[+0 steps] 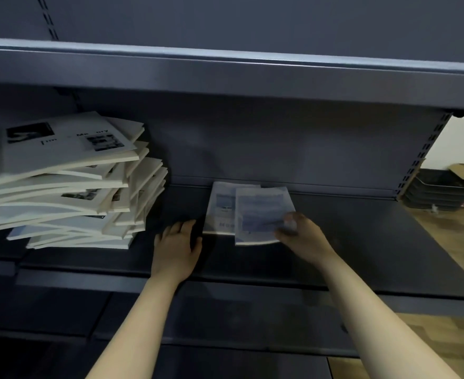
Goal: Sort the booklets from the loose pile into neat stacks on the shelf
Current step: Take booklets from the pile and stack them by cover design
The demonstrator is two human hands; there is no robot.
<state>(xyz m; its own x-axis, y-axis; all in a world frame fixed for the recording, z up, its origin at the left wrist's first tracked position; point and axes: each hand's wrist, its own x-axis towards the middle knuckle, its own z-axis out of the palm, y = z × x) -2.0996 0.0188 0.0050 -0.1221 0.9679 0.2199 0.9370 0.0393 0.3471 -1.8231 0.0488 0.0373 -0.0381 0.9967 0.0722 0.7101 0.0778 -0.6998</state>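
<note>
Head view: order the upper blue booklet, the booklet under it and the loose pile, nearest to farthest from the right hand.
1. Upper blue booklet: gripped by the right hand, middle of the shelf.
2. Booklet under it: just to the left, partly covered.
3. Loose pile: far left of the shelf.

Matt grey painted-metal shelf (362, 242) — smooth, faintly glossy paper booklets (61, 170) — wood-grain floor (455, 242).

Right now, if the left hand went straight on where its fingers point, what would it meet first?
Likely the left edge of the lower booklet, lying just right of the left hand. If the hand slips past it, the shelf's back panel comes next. Depth is unclear.
</note>
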